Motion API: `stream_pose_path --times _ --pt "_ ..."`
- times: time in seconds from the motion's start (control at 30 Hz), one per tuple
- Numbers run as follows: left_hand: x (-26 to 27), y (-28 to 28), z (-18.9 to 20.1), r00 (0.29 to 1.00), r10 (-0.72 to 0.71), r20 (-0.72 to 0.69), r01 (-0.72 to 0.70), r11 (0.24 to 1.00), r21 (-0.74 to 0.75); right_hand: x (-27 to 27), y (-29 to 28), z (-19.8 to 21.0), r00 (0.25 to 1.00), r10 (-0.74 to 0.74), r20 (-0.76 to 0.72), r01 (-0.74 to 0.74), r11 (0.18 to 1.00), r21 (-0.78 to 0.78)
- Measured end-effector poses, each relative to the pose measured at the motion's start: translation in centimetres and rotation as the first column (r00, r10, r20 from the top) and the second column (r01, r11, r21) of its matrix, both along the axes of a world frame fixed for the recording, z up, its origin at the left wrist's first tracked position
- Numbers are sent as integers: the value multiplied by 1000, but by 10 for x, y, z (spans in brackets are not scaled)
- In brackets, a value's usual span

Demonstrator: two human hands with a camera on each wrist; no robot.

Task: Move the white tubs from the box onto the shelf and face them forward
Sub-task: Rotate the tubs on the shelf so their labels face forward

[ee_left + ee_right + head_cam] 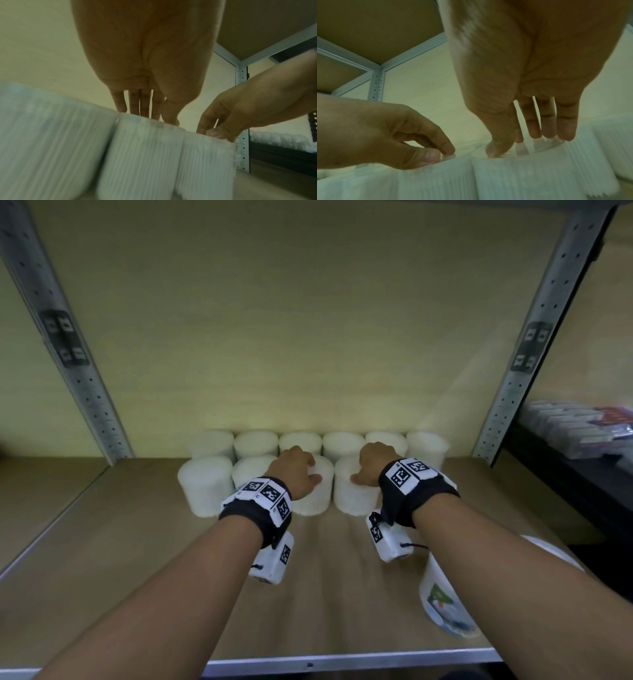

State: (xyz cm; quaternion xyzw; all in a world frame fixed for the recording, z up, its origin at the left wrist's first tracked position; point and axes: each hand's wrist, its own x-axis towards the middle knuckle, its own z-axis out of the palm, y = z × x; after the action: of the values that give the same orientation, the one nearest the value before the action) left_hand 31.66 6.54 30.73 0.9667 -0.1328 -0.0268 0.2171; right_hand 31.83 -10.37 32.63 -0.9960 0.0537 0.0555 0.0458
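Observation:
Two rows of white ribbed tubs stand at the back of the wooden shelf (pixel 137 542). My left hand (pixel 310 470) grips the lid of the third front-row tub (pixel 313 496) from above, with curled fingers and the thumb on its rim; this tub (pixel 142 148) fills the left wrist view. In the same way my right hand (pixel 368 465) holds the tub next to it (pixel 354 498), whose ribbed side (pixel 530 169) shows below the fingertips (pixel 565 134). A tub with a coloured label (pixel 442 604) stands near the front edge under my right forearm. No box is in view.
Perforated metal uprights (pixel 85 392) (pixel 513 392) frame the bay, and a board closes it overhead. The shelf's metal front lip (pixel 342 662) runs along the bottom. A neighbouring dark shelf with packets (pixel 575 426) lies to the right. Bare board spreads left of the tubs.

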Motion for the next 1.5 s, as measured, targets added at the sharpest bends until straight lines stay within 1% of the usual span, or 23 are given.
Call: stream_pose_path --times 0.27,0.47,0.6,0.67,0.73,0.77,0.83,1.0,1.1,1.23,1.33,1.43,1.5 --pt "0 -1 0 1000 -10 2 10 1000 0 -2 2 1 1000 10 22 -10 1000 6" --pt "0 0 0 1000 -11 7 11 1000 -4 -5 2 8 999 19 -33 -18 999 32" --pt "1 2 -1 1000 -5 6 5 999 -46 -9 1 13 997 58 -58 -50 990 134" --pt "2 3 -1 1000 -3 1 4 998 -56 -10 0 16 997 62 -45 -53 983 176" --pt "2 3 -1 1000 -6 -1 6 998 -57 -9 1 16 999 32 2 -32 979 202" --pt "3 3 -1 1000 -8 0 8 998 -56 -7 1 16 999 8 35 -15 980 198" --pt "2 3 -2 1000 -10 3 10 999 -49 -5 3 14 997 -30 75 19 991 136" --pt "3 3 -2 1000 -10 3 10 999 -43 -3 5 2 999 -49 6 49 999 19" --pt "4 3 -3 1000 -10 2 11 999 -40 -3 5 -1 999 -39 28 39 999 -10" --pt "4 3 -4 1000 -7 4 7 999 -42 -6 8 3 1000 -21 6 21 1000 -11" --pt "4 2 -3 1000 -9 3 9 999 -34 -5 8 9 999 -13 -48 14 1000 2" --pt "5 2 -3 1000 -9 1 9 1000 -25 -6 6 17 995 8 -102 -3 999 48" --pt "5 2 -3 1000 -12 3 12 1000 -26 -8 4 21 995 25 -93 -18 997 77"
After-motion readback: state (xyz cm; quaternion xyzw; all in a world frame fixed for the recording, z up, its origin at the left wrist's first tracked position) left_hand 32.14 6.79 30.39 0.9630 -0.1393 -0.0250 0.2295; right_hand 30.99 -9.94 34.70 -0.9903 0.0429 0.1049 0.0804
